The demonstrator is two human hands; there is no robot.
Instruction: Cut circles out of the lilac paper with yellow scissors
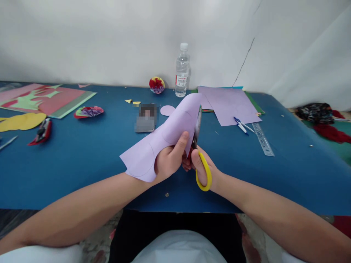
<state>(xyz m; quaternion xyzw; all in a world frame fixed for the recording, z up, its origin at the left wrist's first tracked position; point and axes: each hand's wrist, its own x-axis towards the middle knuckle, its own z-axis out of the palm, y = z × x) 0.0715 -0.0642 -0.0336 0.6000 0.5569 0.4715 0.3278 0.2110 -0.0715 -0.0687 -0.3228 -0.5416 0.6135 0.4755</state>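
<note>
My left hand point(171, 159) pinches a sheet of purple paper point(164, 133), thumb on top and fingers underneath. Curved outlines are drawn on the paper, and a rounded piece is cut out of its near edge. My right hand point(204, 166) grips scissors point(206, 177) with yellow handles, the thumb through one loop. Their blades point(198, 122) point away from me along the paper's right edge; the paper partly hides them. A purple paper oval point(167, 110) lies on the blue table just beyond the sheet.
Behind stand a water bottle point(181, 73) and a colourful paper ball point(157, 85). A phone point(146, 117) lies left of the paper. To the right are purple sheets point(233, 104), pens point(241, 126) and a ruler point(263, 139). Coloured paper point(74, 95) and a yellow cutout point(23, 121) lie left.
</note>
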